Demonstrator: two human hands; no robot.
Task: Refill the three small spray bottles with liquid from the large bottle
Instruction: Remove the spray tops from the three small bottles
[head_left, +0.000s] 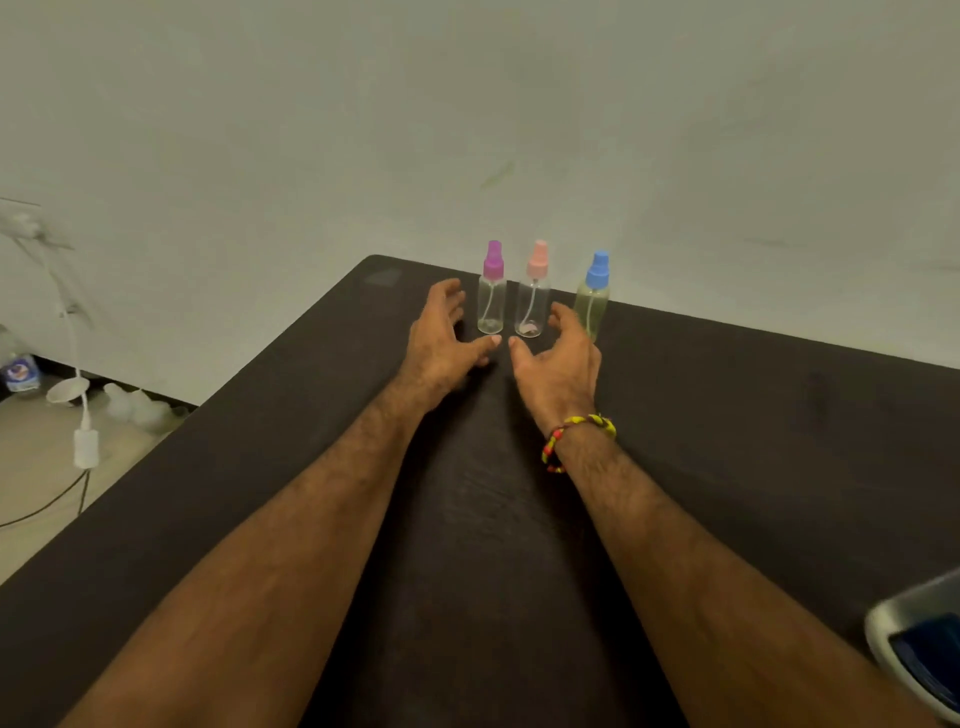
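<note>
1. Views: one, head-worn, wide-angle; straight edges bow toward the frame borders.
2. Position: above the near edge of the dark table (727, 426), at the person's head.
3. Facing: forward and down, toward the pale wall (467, 104) behind the table's far edge.
4. Nearness: forearms fill the lower frame; left hand (441, 338) and right hand (561, 364) sit mid-frame.
5. Left margin: floor (41, 499) beside the table.

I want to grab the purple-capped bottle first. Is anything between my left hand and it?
Nothing visible. The left hand hovers open just left of the purple-capped bottle, with only bare table between them. The pink-capped bottle stands on its far side, out of the way.
</note>
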